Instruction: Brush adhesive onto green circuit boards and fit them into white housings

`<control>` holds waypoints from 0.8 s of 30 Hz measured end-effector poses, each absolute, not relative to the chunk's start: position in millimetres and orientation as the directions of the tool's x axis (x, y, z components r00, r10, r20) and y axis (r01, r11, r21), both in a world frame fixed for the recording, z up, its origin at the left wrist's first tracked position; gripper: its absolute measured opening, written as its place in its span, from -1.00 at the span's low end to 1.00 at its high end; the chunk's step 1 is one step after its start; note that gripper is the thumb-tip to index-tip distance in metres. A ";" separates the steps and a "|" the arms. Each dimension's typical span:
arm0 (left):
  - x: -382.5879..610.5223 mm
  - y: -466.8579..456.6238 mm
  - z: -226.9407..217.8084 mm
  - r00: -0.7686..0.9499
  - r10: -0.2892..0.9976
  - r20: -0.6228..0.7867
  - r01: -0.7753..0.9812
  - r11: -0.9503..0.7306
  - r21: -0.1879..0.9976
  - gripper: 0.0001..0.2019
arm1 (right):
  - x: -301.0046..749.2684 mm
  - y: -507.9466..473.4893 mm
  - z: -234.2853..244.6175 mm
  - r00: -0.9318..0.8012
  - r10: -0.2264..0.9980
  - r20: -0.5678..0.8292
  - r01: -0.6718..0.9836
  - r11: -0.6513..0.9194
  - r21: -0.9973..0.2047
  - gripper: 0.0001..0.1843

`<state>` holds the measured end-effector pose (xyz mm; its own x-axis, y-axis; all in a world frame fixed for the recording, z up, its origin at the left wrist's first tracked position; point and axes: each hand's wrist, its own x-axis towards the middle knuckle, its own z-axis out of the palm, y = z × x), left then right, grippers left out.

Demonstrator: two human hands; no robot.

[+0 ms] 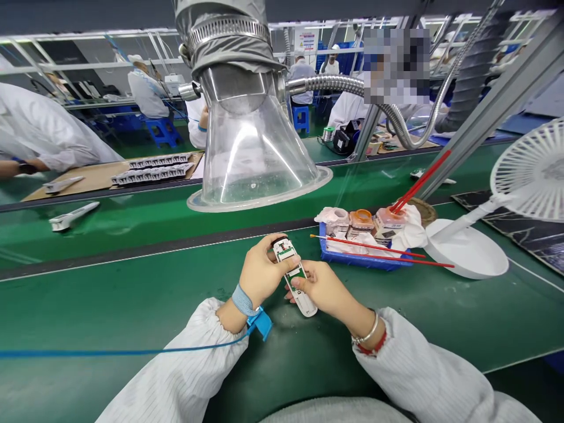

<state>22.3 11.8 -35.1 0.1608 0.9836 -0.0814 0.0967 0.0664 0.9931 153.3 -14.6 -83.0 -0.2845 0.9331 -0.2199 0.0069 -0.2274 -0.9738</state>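
Left of the blue tray (pixel 350 258) and nearer the wearer, an opened white housing (pixel 305 304) with green circuit board showing is held up over the worktop (pixel 440 311) by both hands. The left hand's (pixel 264 267) grip pinches its far end, thumb on the face and fingers round the edge; the right hand's (pixel 325 286) grip pinches it about the middle, thumb lying on the open side. The step in hand seems to be steadying and working on that exposed face; from such a hold, a next move would call for one hand keeping the housing firm while the other thumb presses lightly, away from the board's parts.

The tray carries three small jars (pixel 361 220), the middle one orange-rimmed, packed about with white tissue (pixel 412 229). Several red sticks (pixel 420 182) stand in its rightmost jar; what liquid the jars hold, I cannot tell. Two red-handled brushes (pixel 370 247) lie across the tray, their ends reaching past its right side. Just right of the tray stands a white fan (pixel 535 170) on a dish-like base.
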 end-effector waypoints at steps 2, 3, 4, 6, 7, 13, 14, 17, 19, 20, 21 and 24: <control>21.2 14.9 -38.7 0.155 0.985 -0.080 0.086 0.067 0.994 -0.54 | 150.0 -12.3 -86.0 -0.242 0.948 -0.205 0.038 -0.202 -0.979 -0.92; 19.9 16.5 -39.8 0.156 0.985 -0.077 0.085 0.064 0.994 -0.54 | 148.7 -11.3 -86.8 -0.232 0.953 -0.196 0.050 -0.190 -0.981 -0.93; 18.0 17.8 -39.9 0.163 0.984 -0.075 0.087 0.061 0.994 -0.54 | 147.9 -10.5 -86.8 -0.233 0.954 -0.187 0.054 -0.179 -0.982 -0.92; 12.9 19.1 -36.4 0.201 0.977 -0.076 0.103 0.056 0.993 -0.55 | 148.0 -10.2 -83.4 -0.280 0.944 -0.175 0.035 -0.172 -0.985 -0.88; 10.2 18.8 -32.9 0.226 0.971 -0.082 0.112 0.058 0.992 -0.55 | 148.9 -10.8 -80.0 -0.323 0.931 -0.170 0.014 -0.175 -0.984 -0.85; 1.7 2.0 -8.7 0.314 0.941 -0.127 0.049 0.117 0.992 -0.48 | 156.1 -24.5 -55.2 -0.505 0.854 -0.126 -0.135 -0.223 -0.966 -0.58; 1.8 -2.6 -7.2 0.312 0.943 -0.113 0.028 0.110 0.994 -0.46 | 156.3 -27.6 -52.9 -0.496 0.860 -0.121 -0.157 -0.226 -0.961 -0.57; 2.9 -16.9 -7.0 0.276 0.959 -0.057 0.024 0.053 0.998 -0.43 | 156.6 -36.3 -48.1 -0.451 0.888 -0.092 -0.191 -0.197 -0.962 -0.56; 3.9 -25.9 -8.1 0.255 0.966 -0.034 0.026 0.028 0.999 -0.42 | 157.4 -41.5 -44.8 -0.441 0.896 -0.044 -0.189 -0.141 -0.972 -0.57; 4.6 -30.1 -8.6 0.245 0.969 -0.033 0.013 0.031 0.999 -0.40 | 158.0 -44.0 -42.9 -0.445 0.896 -0.011 -0.193 -0.107 -0.975 -0.58; 5.5 -34.1 -9.1 0.235 0.971 -0.037 -0.006 0.039 0.999 -0.37 | 158.5 -46.5 -41.1 -0.455 0.890 0.024 -0.200 -0.076 -0.977 -0.60; 9.4 -44.7 -10.5 0.188 0.981 -0.047 -0.027 0.053 0.998 -0.39 | 158.6 -53.5 -37.4 -0.471 0.873 0.126 -0.196 0.036 -0.980 -0.69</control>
<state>9.4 -44.7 -10.5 0.1879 0.9810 -0.0474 -0.0273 0.0535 0.9982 158.6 -53.5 -37.4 -0.4712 0.8729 0.1262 -0.1963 0.0357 -0.9799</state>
